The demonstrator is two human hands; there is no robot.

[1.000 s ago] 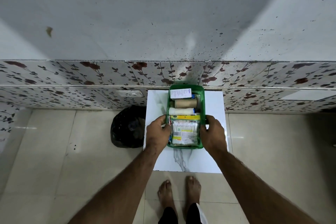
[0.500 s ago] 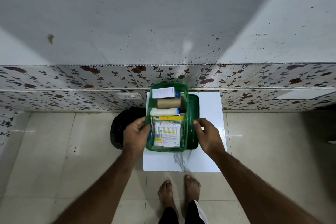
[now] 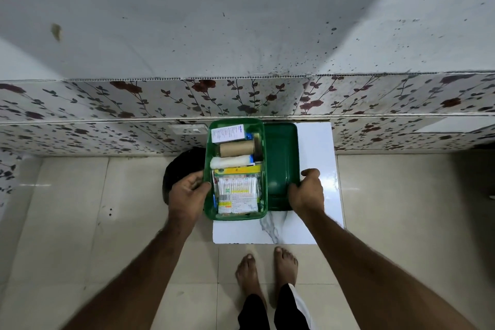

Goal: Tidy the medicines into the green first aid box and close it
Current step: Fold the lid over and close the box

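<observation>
Tabletop (image 3: 316, 147): white marble-look slab I see at frame centre.
Green lid (image 3: 281, 163): flat on it, right of the tray.
Green first aid box (image 3: 208, 158): centre frame, packed with medicines (image 3: 237, 190).
My left hand (image 3: 187, 193): grasping the box's left wall.
My right hand (image 3: 306, 193): gripping the lid's lower-right edge.

The left hand (image 3: 187, 193) is holding the full green box (image 3: 235, 215) by its side. The right hand (image 3: 306, 193) is gripping the lid (image 3: 281, 155) beside it, fingers over the edge.
</observation>
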